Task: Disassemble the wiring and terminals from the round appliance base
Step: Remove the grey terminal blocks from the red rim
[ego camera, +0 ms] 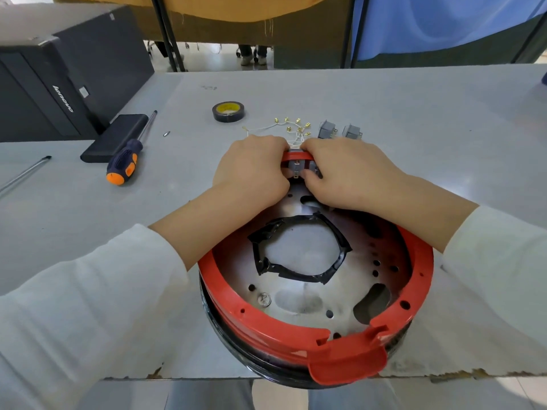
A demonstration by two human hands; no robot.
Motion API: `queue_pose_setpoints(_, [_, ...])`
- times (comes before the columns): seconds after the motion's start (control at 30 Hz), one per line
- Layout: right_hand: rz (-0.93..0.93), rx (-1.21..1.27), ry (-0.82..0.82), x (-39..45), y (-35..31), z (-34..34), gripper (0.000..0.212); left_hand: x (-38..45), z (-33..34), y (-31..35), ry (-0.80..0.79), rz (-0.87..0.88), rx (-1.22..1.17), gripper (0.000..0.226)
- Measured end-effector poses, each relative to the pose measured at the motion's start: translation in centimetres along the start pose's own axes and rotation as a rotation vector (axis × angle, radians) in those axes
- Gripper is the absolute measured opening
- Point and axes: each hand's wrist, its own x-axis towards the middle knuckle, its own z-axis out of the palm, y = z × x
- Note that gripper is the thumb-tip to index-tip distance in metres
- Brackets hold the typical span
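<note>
1. Round base (411, 294) sits at the near bench (384, 113) edge, overhanging a bit.
2. Left hand (251, 170) and right hand (346, 173) are close together, fingers curled on the switch block (297, 166) at the far rim.
3. Yank hard and those thin wires (278, 127) probably snap, or the base slides off.

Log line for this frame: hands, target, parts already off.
left hand: grips red rim | right hand: pinches mounted switch | off: two switches, wires
</note>
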Motion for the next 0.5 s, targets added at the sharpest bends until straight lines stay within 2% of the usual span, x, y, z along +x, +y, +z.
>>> queue_pose_setpoints(0.2, [0.047,0.008,-0.014,0.55,-0.43,-0.17,0.011,0.15,-0.1,0.41,-0.003,-0.03,0.05,0.033])
queue_pose_setpoints(0.5, [0.032,0.075,0.018,0.24,-0.13,-0.07,0.023,0.16,0.29,-0.42,0.0,-0.027,-0.092,0.032])
